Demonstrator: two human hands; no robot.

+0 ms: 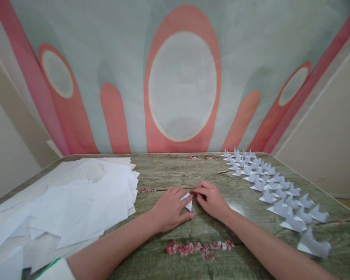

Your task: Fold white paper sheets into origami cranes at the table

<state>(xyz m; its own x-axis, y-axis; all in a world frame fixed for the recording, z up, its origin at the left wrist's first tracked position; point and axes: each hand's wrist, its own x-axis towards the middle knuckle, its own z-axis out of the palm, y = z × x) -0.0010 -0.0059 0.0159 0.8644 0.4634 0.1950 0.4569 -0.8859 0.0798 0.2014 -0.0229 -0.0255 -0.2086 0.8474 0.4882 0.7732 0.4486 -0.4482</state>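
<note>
A small white folded paper (188,203) lies on the table between my two hands, a pointed piece partly covered by fingers. My left hand (169,209) holds it down from the left, with the fingers over its top edge and the thumb along its near side. From the right, my right hand (212,200) has thumb and forefinger drawn together in a pinch at the paper's upper right corner. The fingertips hide that corner.
Loose white sheets (84,202) form a wide, spread pile on the left. Several folded paper birds (280,208) stand in rows along the right side. The wood-patterned table (151,252) meets a patterned wall hanging (182,146) at its far edge.
</note>
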